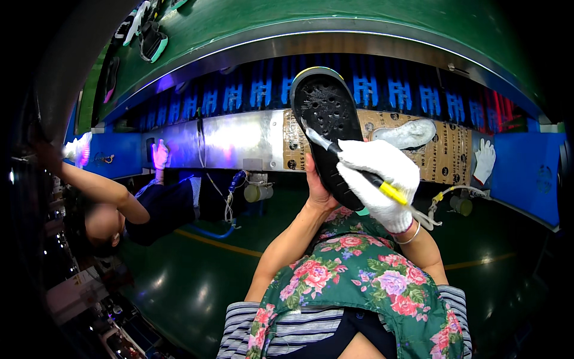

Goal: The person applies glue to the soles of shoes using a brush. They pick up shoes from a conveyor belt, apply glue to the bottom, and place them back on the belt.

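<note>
A black shoe sole with round holes and a pale rim stands tilted up in front of me, its wide end away. My left hand, bare, is wrapped round its lower left edge. My right hand wears a white knit glove and grips a glue brush with a dark handle and a yellow section. The pale bristles touch the sole's left side, where whitish wet streaks show. A thin tube trails from the brush. The fingers behind the sole are partly hidden.
Printed cardboard covers part of the metal bench, with a whitish sole-shaped piece on it. A white glove lies at the right. Blue-lit fixtures line the back, below a green belt carrying shoes. Another person works at left.
</note>
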Tool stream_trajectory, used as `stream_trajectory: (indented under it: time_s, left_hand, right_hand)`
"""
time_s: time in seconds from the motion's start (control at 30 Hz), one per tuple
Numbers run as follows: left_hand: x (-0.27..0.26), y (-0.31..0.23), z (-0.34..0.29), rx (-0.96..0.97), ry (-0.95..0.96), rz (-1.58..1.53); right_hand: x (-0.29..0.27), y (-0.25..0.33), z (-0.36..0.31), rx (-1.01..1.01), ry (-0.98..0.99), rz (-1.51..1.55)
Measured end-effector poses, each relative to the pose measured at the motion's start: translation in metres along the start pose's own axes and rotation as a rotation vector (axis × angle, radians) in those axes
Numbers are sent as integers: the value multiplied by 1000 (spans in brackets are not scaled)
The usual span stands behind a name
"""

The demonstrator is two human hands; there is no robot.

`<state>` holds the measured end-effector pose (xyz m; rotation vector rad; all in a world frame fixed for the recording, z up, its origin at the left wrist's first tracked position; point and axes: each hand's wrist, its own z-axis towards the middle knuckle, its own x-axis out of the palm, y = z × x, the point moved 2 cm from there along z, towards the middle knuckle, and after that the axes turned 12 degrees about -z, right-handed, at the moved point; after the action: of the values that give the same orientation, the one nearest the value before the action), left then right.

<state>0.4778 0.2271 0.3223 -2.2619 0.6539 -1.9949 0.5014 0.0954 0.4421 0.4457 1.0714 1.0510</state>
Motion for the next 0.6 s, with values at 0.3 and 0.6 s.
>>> stream_trajectory:
  time_s: [0.3,0.6]
  left_hand:
    - [-8,-7,3,-71,141,-560]
    - [4,-59,2,-83,28,-16]
  right_hand:
    - [-2,-15,-8,196,-38,134]
    - [-5,-21,-24,335,63,139]
